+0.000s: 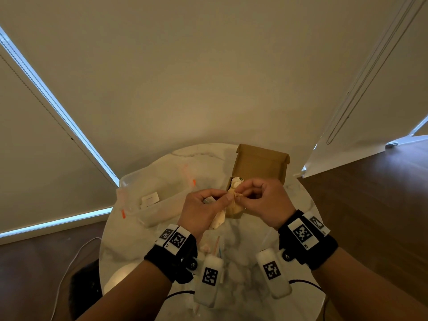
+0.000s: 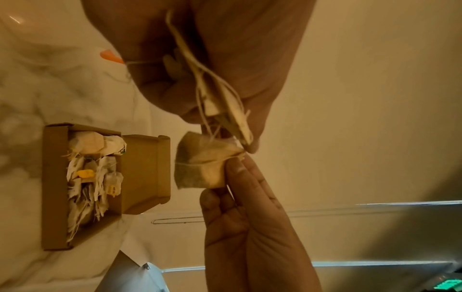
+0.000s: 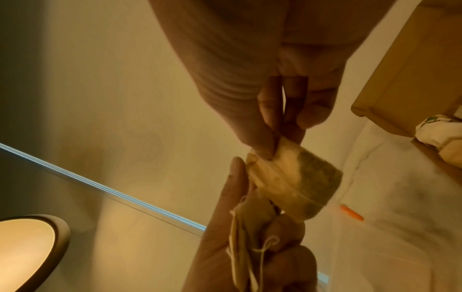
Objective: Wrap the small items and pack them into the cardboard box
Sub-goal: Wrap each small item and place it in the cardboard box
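Note:
A tan tea bag (image 1: 232, 206) (image 2: 200, 164) (image 3: 295, 181) with string wound round it hangs between my hands above the marble table (image 1: 301, 205). My right hand (image 1: 245, 196) (image 3: 280, 142) pinches its gathered top corner. My left hand (image 1: 222, 199) (image 2: 222, 130) grips a bundle of string and paper tags (image 2: 225, 98) (image 3: 245, 237), its thumb tip touching the same corner. A pale piece (image 1: 217, 222) hangs below the left hand. Just behind stands the open cardboard box (image 1: 261, 165) (image 2: 52, 187) (image 3: 410, 69), which holds several paper-wrapped items (image 2: 87, 146).
A clear plastic tub (image 1: 129, 181) with orange clips sits at the table's left and holds a white item (image 1: 150, 198). Thin sticks (image 1: 216, 245) lie near my wrists. A lit lamp (image 3: 25, 247) shows in the right wrist view. Wood floor (image 1: 370, 205) surrounds the round table.

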Available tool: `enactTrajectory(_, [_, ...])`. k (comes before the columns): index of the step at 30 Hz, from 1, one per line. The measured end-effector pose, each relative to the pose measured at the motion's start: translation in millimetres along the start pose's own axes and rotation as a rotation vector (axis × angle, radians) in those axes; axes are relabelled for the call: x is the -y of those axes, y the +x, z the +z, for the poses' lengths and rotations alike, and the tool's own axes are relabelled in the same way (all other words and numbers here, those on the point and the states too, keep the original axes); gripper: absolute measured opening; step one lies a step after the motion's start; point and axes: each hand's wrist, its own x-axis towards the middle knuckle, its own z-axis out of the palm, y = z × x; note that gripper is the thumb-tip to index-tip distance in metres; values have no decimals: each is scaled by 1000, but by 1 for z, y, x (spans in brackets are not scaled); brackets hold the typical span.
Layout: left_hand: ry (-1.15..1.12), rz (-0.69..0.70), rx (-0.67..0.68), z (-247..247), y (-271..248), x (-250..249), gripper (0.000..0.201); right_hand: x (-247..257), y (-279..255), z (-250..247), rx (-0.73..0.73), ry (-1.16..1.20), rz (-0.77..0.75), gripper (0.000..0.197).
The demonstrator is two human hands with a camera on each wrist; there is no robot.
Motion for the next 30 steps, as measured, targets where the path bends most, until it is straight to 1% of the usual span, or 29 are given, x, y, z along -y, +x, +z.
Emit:
enactTrajectory(4, [62, 36, 22, -1, -1, 5, 5, -2, 0, 1, 11, 15, 5, 16])
enactTrajectory(10, [84, 34, -1, -2, 2, 10, 5, -5, -1, 1, 11, 56, 3, 21])
enactTrajectory(14, [95, 24, -2, -2, 2, 9, 3, -4, -1, 1, -17, 50, -19, 14])
enactTrajectory(18, [112, 22, 9, -2, 3, 10, 7, -5, 0, 0, -33, 28, -3, 9])
enactTrajectory(22, [191, 47, 50, -2, 5, 11, 11, -5, 4, -5, 39, -47, 6, 6])
enactTrajectory(24, [230, 45, 43, -3, 6, 14, 14, -7, 10, -12, 40, -97, 36, 3])
enactTrajectory(26, [217, -23, -10, -5, 10, 18, 19, -14, 21, -26, -28, -129, 82, 3])
enactTrajectory(28, [161, -184, -76, -7, 13, 23, 25, -24, 31, -41, -103, -170, 124, 2])
enactTrajectory(30, [60, -371, -105, -11, 15, 25, 32, -39, 41, -54, -166, -230, 141, 2])
